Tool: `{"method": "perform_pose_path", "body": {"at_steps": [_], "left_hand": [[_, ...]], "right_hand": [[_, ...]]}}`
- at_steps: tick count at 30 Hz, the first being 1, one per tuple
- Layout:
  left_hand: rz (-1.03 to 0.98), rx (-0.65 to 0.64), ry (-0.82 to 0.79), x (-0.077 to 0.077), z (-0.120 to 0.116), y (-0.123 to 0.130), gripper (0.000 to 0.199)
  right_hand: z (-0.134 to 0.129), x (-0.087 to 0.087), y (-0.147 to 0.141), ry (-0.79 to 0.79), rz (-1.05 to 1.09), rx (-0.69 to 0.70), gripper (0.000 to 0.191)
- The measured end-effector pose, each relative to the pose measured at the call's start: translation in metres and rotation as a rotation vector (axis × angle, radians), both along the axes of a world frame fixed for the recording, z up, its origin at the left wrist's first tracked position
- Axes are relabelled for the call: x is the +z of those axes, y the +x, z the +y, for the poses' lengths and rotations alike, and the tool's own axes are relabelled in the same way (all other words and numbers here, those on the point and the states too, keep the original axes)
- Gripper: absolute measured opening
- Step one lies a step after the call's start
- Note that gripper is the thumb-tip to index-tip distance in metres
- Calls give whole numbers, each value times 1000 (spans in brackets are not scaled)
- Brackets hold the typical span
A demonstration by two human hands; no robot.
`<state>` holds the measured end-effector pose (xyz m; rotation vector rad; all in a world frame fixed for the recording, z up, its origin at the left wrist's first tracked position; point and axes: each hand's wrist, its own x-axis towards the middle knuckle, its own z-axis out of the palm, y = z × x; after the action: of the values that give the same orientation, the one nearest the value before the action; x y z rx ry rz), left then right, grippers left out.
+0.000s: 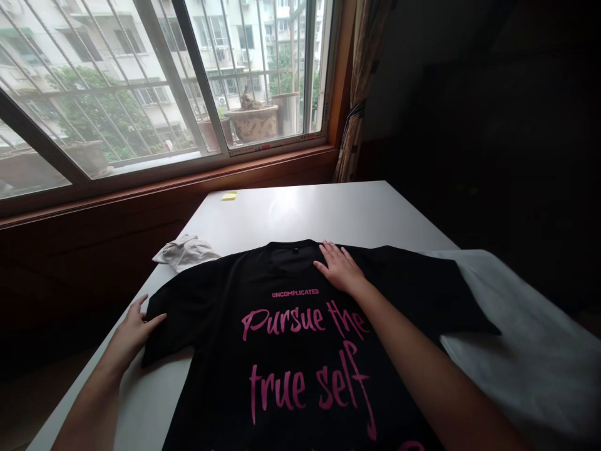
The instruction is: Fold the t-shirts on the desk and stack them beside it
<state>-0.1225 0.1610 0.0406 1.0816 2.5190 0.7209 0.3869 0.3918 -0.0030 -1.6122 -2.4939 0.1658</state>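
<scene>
The black T-shirt (300, 343) spreads on the white table (323, 214) under my right hand (342, 269), flat and unclenched by the collar (290, 259); my left hand (133, 326), thumb and fingers apart, touches a sleeve. Beyond it lies crumpled cloth (186, 252).

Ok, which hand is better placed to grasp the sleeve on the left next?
Probably the left hand: it is at that sleeve, while the right hand lies by the collar, farther away.

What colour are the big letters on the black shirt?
The big letters are pink, seen best in the head view.
</scene>
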Motion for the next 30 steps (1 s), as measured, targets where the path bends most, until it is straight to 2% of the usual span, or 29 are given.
{"method": "perform_pose_path", "body": {"at_steps": [3, 8, 11, 13, 16, 19, 23, 25, 26, 28, 30], "left_hand": [[15, 39, 40, 3, 1, -3, 84], [187, 174, 137, 20, 6, -13, 65], [314, 152, 176, 25, 13, -21, 51], [358, 105, 177, 23, 16, -27, 44], [360, 92, 128, 16, 17, -36, 42], [339, 169, 109, 13, 15, -39, 47], [411, 226, 94, 21, 17, -23, 50], [541, 165, 147, 27, 22, -5, 51], [610, 85, 197, 30, 26, 7, 50], [694, -172, 300, 32, 37, 37, 49], [676, -469, 329, 29, 51, 72, 48]], "right_hand": [[0, 1, 0, -5, 1, 5, 77], [-2, 4, 0, -19, -8, 20, 76], [-10, 6, -5, -14, -10, 26, 77], [-17, 6, -10, -10, -4, 31, 77], [-28, 7, -18, -14, -6, 46, 77], [-33, 10, -21, -27, -25, 53, 78], [-32, 13, -17, -48, -31, 38, 77], [-30, 14, -14, -53, -23, 32, 76], [-28, 14, -12, -50, -18, 31, 76], [-26, 13, -10, -38, -7, 33, 75], [-23, 12, -7, -31, 2, 42, 74]]}}
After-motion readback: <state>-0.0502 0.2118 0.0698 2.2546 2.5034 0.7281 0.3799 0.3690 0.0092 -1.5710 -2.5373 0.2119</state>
